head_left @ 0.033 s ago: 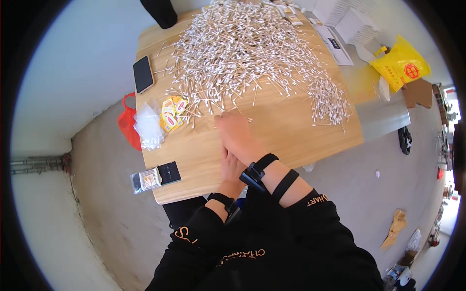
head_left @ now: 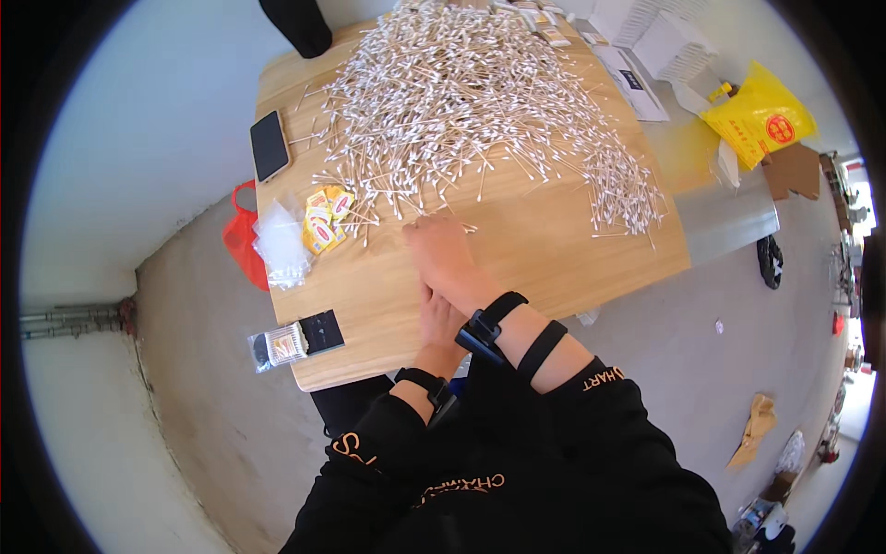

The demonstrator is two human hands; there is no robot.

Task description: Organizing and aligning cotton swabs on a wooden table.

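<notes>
A broad heap of cotton swabs (head_left: 452,102) with white tips and pale sticks covers the far half of the wooden table (head_left: 554,268). My right hand (head_left: 439,251) rests at the heap's near edge, its fingers curled inward. Whatever it may hold is hidden beneath it, and one swab tip shows just beside the knuckles. Under the right wrist lies my left hand (head_left: 437,319), crossed by the right arm, so most of its fingers are covered. Left of the hands lie yellow-and-white printed cards (head_left: 323,220) and clear plastic bags (head_left: 282,244).
At the left edge lies a phone (head_left: 270,146). A filled swab pack (head_left: 286,343) lies by a black card (head_left: 322,331) at the near left corner. Beyond the left edge hangs a red bag (head_left: 242,242). To the right are a yellow bag (head_left: 761,115) and a cardboard box (head_left: 794,174).
The whole view has shifted very slightly. Both hands keep their crossed position by the heap.
</notes>
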